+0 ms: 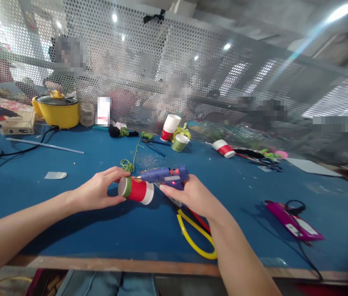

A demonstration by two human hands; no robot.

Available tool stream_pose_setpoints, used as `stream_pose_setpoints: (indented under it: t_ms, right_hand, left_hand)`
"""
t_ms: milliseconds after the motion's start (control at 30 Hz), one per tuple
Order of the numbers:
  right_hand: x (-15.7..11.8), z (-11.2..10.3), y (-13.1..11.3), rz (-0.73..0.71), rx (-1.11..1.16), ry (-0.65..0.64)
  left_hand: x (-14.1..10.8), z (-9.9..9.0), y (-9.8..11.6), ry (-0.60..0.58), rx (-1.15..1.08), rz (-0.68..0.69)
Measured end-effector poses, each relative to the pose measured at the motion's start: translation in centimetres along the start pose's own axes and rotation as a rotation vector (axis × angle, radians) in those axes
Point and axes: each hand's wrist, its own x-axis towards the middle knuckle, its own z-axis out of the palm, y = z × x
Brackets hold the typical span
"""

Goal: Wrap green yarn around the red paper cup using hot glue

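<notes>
green yarn (127, 187) bands one end of the cup (139, 190); from here, its red and white parts look uncovered. the left hand (98, 191) grips the cup over the counter (115, 238); the right hand (200, 195) clasps a glue gun (164, 174) aimed at it. scissors (206, 255) crowd the cup's right; the counter's edge runs before it. farther right looks roomier.

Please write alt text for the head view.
A person's left hand holds a red-and-white paper cup, banded in green at one end, while the right hand points a blue plastic glue gun at it. Yellow-handled scissors lie nearby on a blue tabletop, with green yarn behind the cup.
</notes>
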Motion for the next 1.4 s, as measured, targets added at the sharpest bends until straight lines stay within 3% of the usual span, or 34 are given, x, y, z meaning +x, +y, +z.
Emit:
stream_pose_setpoints:
  t_ms: [767,1400]
  right_hand:
    - [0.38,0.07,-0.42,0.100,0.138,0.052]
    - [0.32,-0.08,-0.32,0.073,0.107,0.052]
  left_hand:
    - [0.12,0.16,0.07,0.009,0.010,-0.007]
    - [0.17,0.28,0.06,0.008,-0.020,-0.015]
